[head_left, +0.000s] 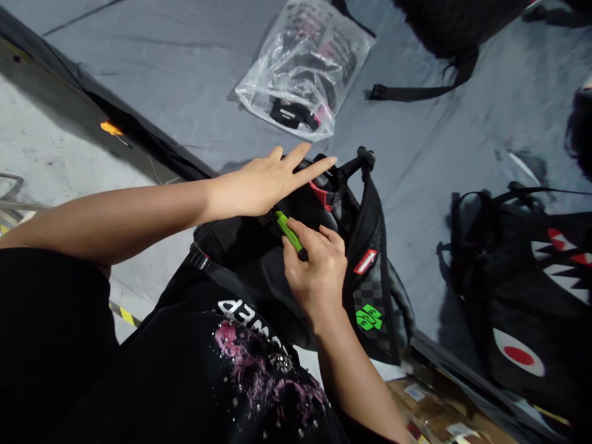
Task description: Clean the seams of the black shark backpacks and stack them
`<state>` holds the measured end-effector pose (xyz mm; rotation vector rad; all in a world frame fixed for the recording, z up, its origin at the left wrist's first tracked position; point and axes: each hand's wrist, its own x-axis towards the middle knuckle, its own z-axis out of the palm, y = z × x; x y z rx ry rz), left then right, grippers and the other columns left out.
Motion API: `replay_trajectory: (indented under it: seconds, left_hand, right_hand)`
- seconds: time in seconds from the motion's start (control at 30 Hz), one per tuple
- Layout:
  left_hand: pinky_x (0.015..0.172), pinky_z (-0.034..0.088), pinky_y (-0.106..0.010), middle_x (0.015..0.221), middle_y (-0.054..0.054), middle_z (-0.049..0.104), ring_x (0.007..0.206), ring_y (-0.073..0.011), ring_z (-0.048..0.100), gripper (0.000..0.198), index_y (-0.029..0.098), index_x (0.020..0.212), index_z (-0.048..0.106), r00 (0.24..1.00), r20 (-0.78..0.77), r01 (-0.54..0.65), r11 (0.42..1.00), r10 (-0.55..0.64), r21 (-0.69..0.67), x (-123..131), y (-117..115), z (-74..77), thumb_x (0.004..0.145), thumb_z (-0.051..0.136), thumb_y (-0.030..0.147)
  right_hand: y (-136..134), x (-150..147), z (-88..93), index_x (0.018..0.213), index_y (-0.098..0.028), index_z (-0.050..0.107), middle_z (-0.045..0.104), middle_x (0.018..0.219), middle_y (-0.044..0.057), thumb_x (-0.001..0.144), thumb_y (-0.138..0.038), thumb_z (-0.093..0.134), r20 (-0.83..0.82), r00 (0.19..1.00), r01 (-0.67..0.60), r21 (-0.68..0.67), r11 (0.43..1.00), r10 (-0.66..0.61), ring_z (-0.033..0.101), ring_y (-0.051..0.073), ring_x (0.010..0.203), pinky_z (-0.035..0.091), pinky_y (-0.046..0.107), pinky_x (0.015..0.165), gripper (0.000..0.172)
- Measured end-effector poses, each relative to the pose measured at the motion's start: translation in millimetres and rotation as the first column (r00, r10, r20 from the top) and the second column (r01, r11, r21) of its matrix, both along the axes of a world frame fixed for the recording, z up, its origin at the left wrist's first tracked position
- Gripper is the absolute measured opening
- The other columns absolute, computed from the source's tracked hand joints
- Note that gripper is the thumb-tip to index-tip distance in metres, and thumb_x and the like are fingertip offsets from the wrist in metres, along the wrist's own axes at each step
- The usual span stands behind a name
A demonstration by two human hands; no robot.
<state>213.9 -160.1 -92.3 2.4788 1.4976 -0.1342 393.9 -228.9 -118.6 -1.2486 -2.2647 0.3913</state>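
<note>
A black backpack [245,246] lies at the table's near edge against my body, with a red label and a green patch on its checkered side. My right hand [319,265] is closed around a green and black utility knife [287,227], held low over the backpack. Its far tip is at the edge of my left hand, and I cannot make out a blade. My left hand [263,182] is over the backpack's upper part with its fingers spread and nothing in them. The fingers point towards a red-trimmed opening [320,194], partly hidden beneath them.
Beyond the backpack, a clear plastic bag [308,68] with dark contents lies on the grey table cover [185,80]. Another black backpack [522,296] with a shark-face print is at right. A dark bag [453,28] with a loose strap is at the top. Cardboard [435,407] shows below.
</note>
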Motion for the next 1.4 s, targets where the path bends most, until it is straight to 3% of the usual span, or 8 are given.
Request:
replay_trajectory:
  seconds: [0.63,0.73,1.17,1.4]
  left_hand:
    - [0.095,0.049,-0.040,0.165,-0.014,0.010,0.136,-0.0386,0.037,0.097,0.030,0.160,-0.004,0.997,0.076,0.001,0.999,0.001,-0.033,-1.2,0.3,1.8,0.085,0.056,0.020]
    - [0.093,0.050,-0.039,0.165,-0.014,0.010,0.135,-0.0381,0.037,0.099,0.029,0.160,-0.005,0.998,0.058,0.005,0.999,-0.003,-0.036,-1.2,-0.2,3.1,0.083,0.057,0.019]
    - [0.092,0.049,-0.039,0.166,-0.015,0.005,0.132,-0.0356,0.039,0.102,0.031,0.160,-0.010,1.000,0.025,-0.002,0.999,0.003,-0.037,-1.7,-0.5,1.7,0.082,0.051,0.007]
    - [0.088,0.051,-0.038,0.166,-0.015,0.007,0.128,-0.0338,0.043,0.103,0.031,0.160,-0.009,1.000,0.000,-0.002,1.000,0.002,-0.025,-1.3,-1.1,3.1,0.079,0.046,-0.001]
  right_hand:
    - [-5.7,-5.7,4.8,0.110,-0.022,0.069,0.078,0.108,0.005,0.092,-0.020,0.054,0.052,0.997,0.067,-0.073,0.995,-0.063,0.073,0.021,0.094,0.043,0.042,0.104,0.024]
    - [-6.6,-4.9,5.9,0.110,-0.022,0.069,0.077,0.109,0.006,0.092,-0.020,0.053,0.062,0.993,0.109,-0.085,0.990,-0.104,0.073,0.022,0.095,0.042,0.044,0.104,0.024]
    - [-3.1,-4.0,-2.4,0.108,-0.020,0.069,0.078,0.107,0.006,0.091,-0.018,0.057,-0.037,0.997,0.067,-0.043,0.997,-0.069,0.074,0.021,0.093,0.045,0.041,0.102,0.021]
    - [-5.1,-1.3,4.8,0.109,-0.021,0.069,0.078,0.107,0.007,0.091,-0.020,0.055,0.041,0.995,0.097,-0.049,0.994,-0.096,0.074,0.022,0.093,0.045,0.044,0.102,0.022]
